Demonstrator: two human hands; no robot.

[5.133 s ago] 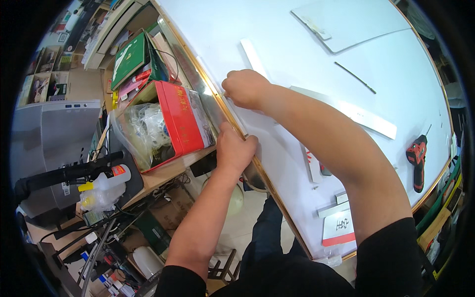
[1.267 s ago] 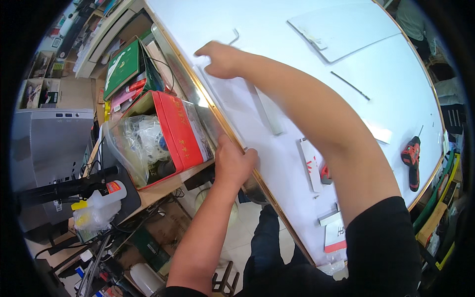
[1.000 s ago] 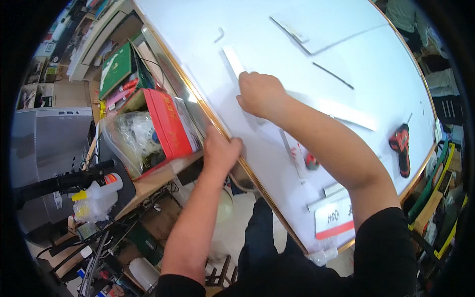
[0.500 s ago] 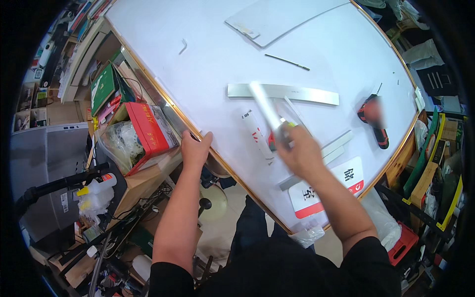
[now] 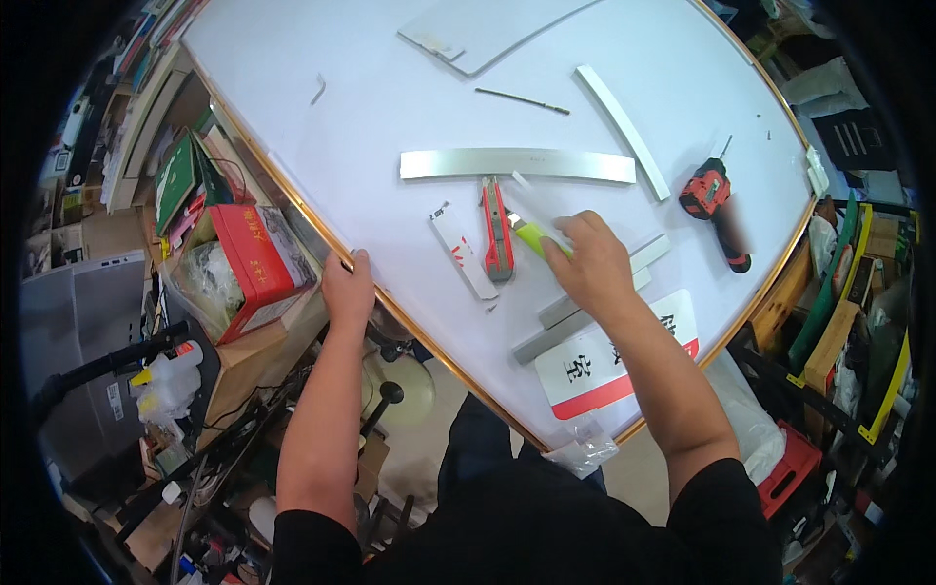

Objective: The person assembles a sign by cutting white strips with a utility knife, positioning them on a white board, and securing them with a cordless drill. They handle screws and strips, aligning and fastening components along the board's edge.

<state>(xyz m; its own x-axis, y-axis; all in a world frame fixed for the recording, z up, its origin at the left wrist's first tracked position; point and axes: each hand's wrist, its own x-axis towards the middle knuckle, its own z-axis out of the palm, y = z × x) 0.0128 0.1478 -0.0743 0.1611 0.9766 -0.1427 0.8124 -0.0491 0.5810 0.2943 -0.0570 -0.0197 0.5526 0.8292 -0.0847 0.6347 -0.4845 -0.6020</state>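
At the gold-trimmed left edge of the white table [image 5: 370,107], my left hand [image 5: 348,291] is closed on the rim, its thumb on top. Over the middle, my right hand [image 5: 595,258] has its fingers closed around a tool with a yellow-green handle [image 5: 536,235] and a metal front end; part of it is hidden by the hand. Just left of it lie a red utility knife [image 5: 498,244] and a white strip with red marks [image 5: 464,251]. Beyond them is a wide silver metal strip [image 5: 517,165]. A narrower metal strip [image 5: 621,132] lies farther right.
A red and black cordless drill [image 5: 710,195] lies on the right. Close to me are grey bars [image 5: 546,341] and a white-and-red sign [image 5: 585,375]. A drill bit [image 5: 522,100], hex key [image 5: 318,90] and grey panel [image 5: 478,39] lie farther off. A red box [image 5: 255,258] stands left of the table.
My right hand has laid the narrower metal strip down at the far right and come back to the yellow-green tool. My left hand stays at the edge. The whole view has shifted slightly.
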